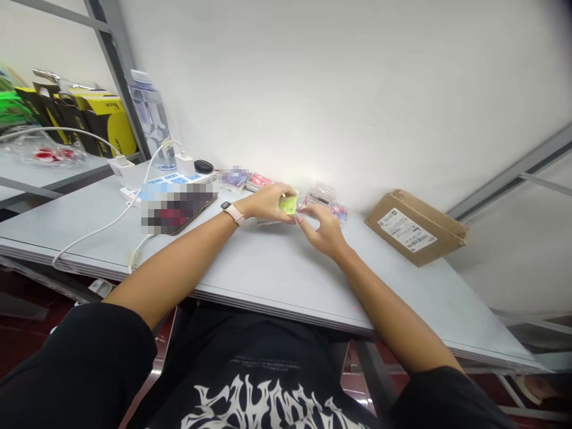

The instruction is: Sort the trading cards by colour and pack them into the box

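My left hand (267,202), with a watch on its wrist, grips a yellow-green card (288,205) between thumb and fingers above the table. At the card's right end is a piece of clear plastic (301,202), perhaps a sleeve. The fingertips of my right hand (325,229) pinch at this plastic. Under my left hand a flat item's edge shows, mostly hidden. Behind the hands lie a red pack of cards (260,181), a stack of cards (322,193) and a pink-purple pack (338,211).
The grey table (277,262) meets a white wall. A cardboard box (415,227) leans at the right. Leftward are a phone (183,208), a power strip (156,186) with white cables, a water bottle (152,119) and a black mouse (204,167). A shelf holds yellow-black boxes (109,122).
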`<act>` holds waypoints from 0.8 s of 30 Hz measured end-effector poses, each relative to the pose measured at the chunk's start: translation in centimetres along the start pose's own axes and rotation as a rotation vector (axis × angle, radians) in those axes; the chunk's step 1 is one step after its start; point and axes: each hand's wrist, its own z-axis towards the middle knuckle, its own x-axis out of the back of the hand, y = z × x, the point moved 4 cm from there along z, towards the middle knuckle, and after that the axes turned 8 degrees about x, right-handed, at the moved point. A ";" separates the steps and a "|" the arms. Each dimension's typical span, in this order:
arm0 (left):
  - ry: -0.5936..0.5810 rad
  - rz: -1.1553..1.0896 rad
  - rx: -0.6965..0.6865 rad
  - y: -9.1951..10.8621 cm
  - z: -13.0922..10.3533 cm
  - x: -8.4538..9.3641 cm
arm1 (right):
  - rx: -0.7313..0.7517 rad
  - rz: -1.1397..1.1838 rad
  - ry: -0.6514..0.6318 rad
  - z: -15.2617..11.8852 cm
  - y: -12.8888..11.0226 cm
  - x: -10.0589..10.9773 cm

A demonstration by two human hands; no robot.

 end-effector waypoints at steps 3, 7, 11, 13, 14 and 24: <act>0.018 -0.005 -0.017 0.2 -0.1 -0.1 | 0.011 -0.003 0.003 -0.1 0.0 -0.1; 0.012 -0.009 -0.009 0.3 -0.1 -0.3 | 0.018 -0.009 -0.011 -0.2 0.2 -0.1; 0.042 -0.051 -0.016 0.6 -0.1 -0.3 | 0.025 -0.019 -0.008 0.1 0.1 0.2; 0.077 -0.075 -0.026 0.8 -0.2 -0.2 | 0.029 -0.029 0.027 0.3 -0.1 0.5; 0.093 -0.085 -0.032 0.9 -0.2 -0.2 | 0.032 -0.037 0.048 0.5 -0.2 0.7; 0.163 -0.199 0.017 1.1 -0.1 -0.7 | -0.028 -0.163 0.197 1.1 -1.1 2.6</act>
